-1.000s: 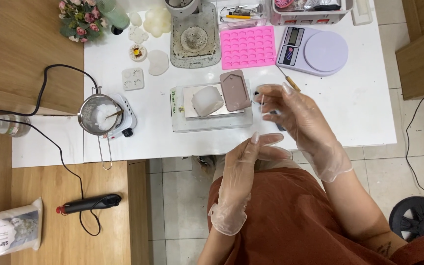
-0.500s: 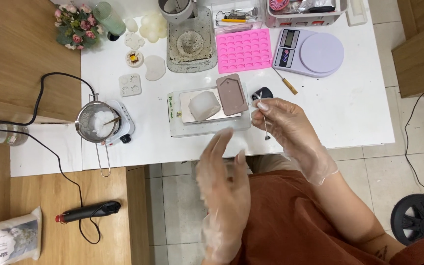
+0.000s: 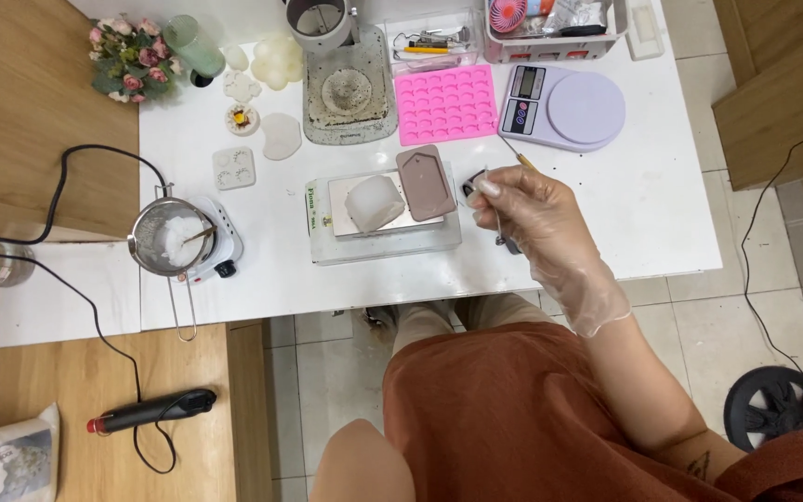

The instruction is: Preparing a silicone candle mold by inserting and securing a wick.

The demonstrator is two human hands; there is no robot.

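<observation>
My right hand, in a clear glove, hovers over the white table just right of a clear tray. It pinches a thin metal tool, fingertips close to a small dark round object. On the tray sit a white wax block and a brown rectangular mould. My left hand is low at the frame's bottom, beside my rust-coloured apron, away from the table; its fingers are hidden.
A pink silicone mould and a lilac kitchen scale lie behind the tray. A metal pot of white wax sits on a small hot plate at left. Flowers stand far left; a heat gun lies on the wooden surface below.
My left hand has dropped from the table's front edge down to my lap. My right hand has stayed by the tray with the thin tool.
</observation>
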